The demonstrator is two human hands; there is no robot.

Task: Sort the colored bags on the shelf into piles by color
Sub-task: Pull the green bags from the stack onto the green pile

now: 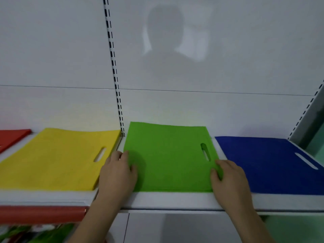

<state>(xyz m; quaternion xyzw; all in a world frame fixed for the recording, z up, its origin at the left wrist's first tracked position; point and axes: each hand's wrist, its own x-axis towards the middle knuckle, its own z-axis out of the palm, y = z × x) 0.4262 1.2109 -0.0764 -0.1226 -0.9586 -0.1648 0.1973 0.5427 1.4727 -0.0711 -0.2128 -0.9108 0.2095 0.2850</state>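
Four piles laid out on the shelf [175, 200]: red [12, 137], yellow [57, 158], green [168, 158], blue [270, 163]. Your left hand [117, 174] and right hand [229, 179] lie flat, fingers loose, squaring the green pile's sides. Sorting looks nearly done.

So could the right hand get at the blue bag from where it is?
Probably yes: the right hand rests on the green bag's right edge, the blue bag lies flat just beside it, nothing between.

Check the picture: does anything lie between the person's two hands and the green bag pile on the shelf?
Nothing visible does. The left hand rests on the green bag pile's left edge and the right hand on its right edge, both already touching it.
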